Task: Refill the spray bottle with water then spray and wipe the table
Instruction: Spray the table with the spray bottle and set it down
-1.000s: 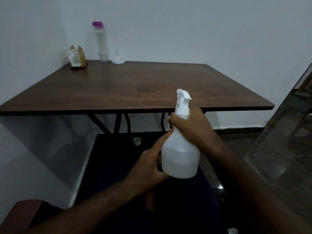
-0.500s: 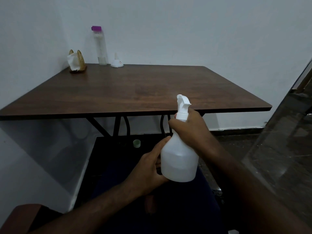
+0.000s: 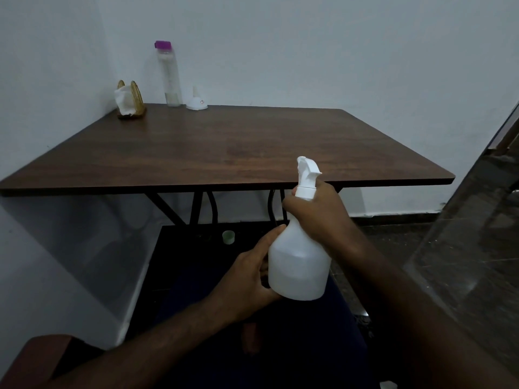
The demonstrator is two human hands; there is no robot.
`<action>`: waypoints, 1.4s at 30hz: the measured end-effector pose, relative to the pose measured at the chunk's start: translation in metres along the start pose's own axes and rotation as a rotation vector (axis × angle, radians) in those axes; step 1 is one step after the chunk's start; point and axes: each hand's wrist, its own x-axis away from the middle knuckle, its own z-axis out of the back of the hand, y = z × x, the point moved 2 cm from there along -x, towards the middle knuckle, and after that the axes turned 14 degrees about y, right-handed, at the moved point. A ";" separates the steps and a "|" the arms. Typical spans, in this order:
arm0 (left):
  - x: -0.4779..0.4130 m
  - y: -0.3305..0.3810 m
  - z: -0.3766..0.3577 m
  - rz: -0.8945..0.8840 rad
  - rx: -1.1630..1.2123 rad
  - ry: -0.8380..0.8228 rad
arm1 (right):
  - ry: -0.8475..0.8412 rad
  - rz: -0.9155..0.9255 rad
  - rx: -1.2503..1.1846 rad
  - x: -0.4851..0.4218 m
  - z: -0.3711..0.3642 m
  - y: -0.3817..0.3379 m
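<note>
A white spray bottle stands upright in front of me, below the near edge of the brown wooden table. My right hand grips its neck just under the white trigger head. My left hand holds the bottle's body from the left side, fingers wrapped behind it. A tall clear water bottle with a purple cap stands at the table's back left, with a white funnel beside it and a napkin holder with white tissue in the corner.
White walls close off the table's left and back sides. Black metal table legs stand under the top. A small green cap lies on the dark floor. A glass panel leans at the right.
The view has shifted slightly, so the table sits a little lower in frame. Both hands keep their hold on the spray bottle, which has barely moved.
</note>
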 end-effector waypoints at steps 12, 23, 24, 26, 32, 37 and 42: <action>-0.001 0.001 0.003 0.006 -0.006 -0.011 | 0.038 0.001 -0.009 0.001 0.000 0.002; -0.001 0.003 0.004 0.014 0.004 -0.005 | 0.011 0.035 -0.026 0.001 0.000 -0.001; -0.001 0.002 0.003 0.016 0.000 -0.010 | 0.015 0.027 -0.016 0.000 0.000 0.001; -0.001 0.001 0.001 0.020 -0.002 -0.012 | 0.022 0.030 -0.003 0.000 0.000 0.003; -0.002 0.002 0.004 0.026 0.014 -0.008 | 0.018 0.057 -0.052 0.001 0.000 -0.002; -0.001 0.001 0.003 0.028 0.012 -0.028 | 0.059 -0.006 -0.026 -0.001 0.000 0.004; -0.003 0.001 0.002 0.033 0.024 -0.023 | 0.054 0.004 -0.030 -0.001 0.000 0.004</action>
